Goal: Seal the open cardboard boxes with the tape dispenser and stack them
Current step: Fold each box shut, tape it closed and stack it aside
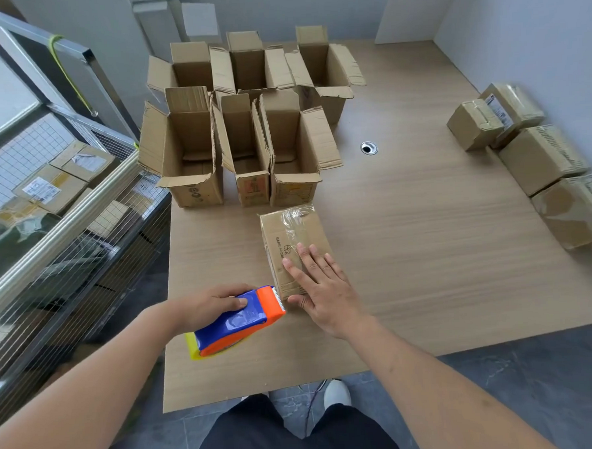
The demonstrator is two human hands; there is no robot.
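Six open cardboard boxes [244,124] stand at the table's [407,218] far left. Right hand [320,291] — fingers flat — presses the taped box [293,238]; left hand [209,306] grips the tape dispenser [239,320].

Blue-orange tape dispenser [239,320], brown boxes [244,124], light woodgrain table [425,234]

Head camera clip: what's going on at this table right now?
A person is taping boxes shut. The left hand grips the blue and orange tape dispenser on the table, while the right hand lies flat on a taped box lying in front of them. Six open boxes wait behind it, and sealed boxes sit along the right wall.
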